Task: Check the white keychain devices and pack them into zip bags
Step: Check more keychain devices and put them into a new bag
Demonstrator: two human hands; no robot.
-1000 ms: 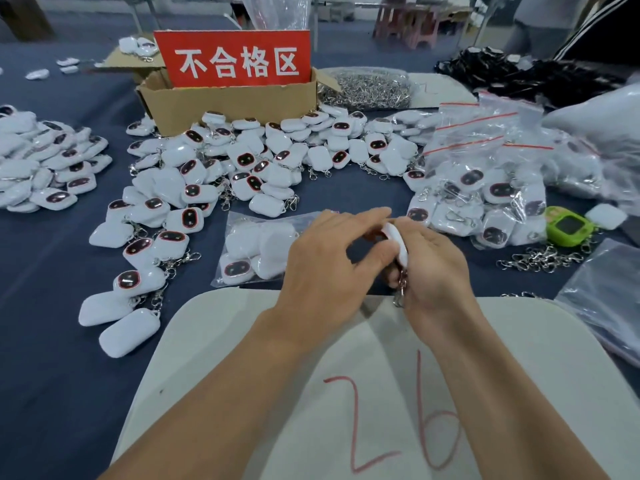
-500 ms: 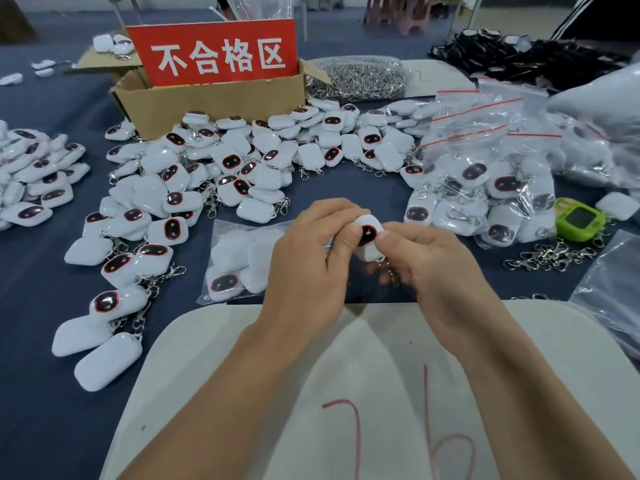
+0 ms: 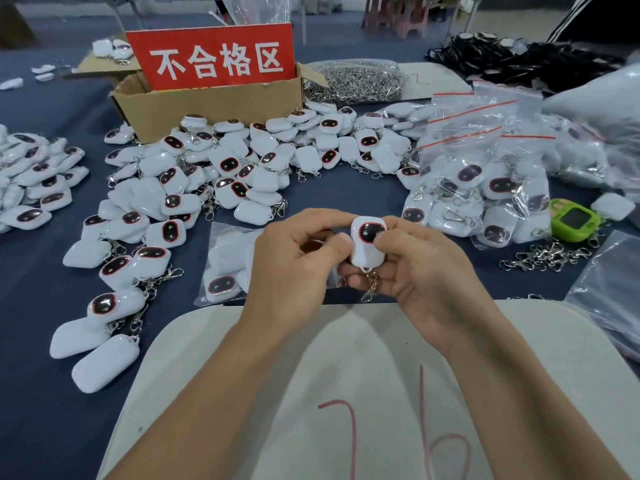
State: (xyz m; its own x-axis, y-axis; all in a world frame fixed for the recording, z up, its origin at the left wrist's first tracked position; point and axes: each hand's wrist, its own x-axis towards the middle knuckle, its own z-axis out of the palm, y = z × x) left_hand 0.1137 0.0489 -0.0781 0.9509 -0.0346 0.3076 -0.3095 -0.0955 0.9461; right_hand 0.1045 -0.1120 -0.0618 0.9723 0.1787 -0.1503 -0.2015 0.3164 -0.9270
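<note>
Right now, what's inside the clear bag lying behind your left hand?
The zip bag holds white keychain devices, one face-up, others blank-side up. The left hand covers its right part, so no count.

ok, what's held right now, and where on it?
One white keychain device, screen up, pinched by its side edges: left hand on the left edge, right hand on the right.

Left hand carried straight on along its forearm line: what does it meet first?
Probably the heap of loose white plastic keychain devices beyond a bare strip of dark blue tablecloth; the left hand may pass above them.
</note>
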